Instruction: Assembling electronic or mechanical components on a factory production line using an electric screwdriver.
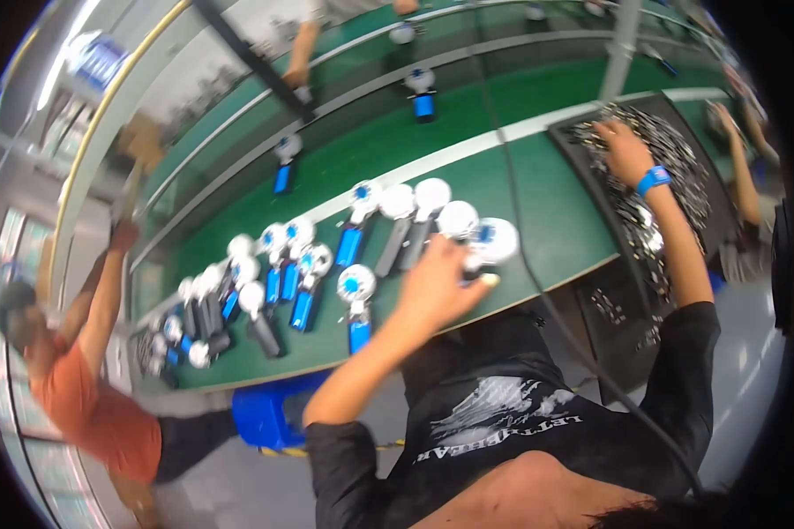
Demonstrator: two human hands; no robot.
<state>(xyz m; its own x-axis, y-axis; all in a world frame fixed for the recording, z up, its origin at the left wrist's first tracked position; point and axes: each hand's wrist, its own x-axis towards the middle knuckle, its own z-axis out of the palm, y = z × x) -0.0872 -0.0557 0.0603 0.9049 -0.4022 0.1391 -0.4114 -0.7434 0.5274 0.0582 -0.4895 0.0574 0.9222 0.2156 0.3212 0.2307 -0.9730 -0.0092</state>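
My left hand (437, 286) is closed around the handle end of a white round-headed device (496, 241) at the near edge of the green bench; its fingers hide most of the handle. Right beside that hand lies another white round head (458, 219). My right hand (625, 152), with a blue band (653, 180) on the wrist, reaches into a dark tray (573, 145) heaped with small shiny metal parts (670, 159). Its fingers are bent down at the parts; what they pinch, if anything, is too small to make out.
Several similar devices with blue or dark grey handles (303, 309) lie leftward along the bench (538, 185). Beyond, a green conveyor belt (362, 132) carries a few more. A black cable (512, 185) hangs across the view. A person in orange (97, 397) works at left, near a blue stool (269, 414).
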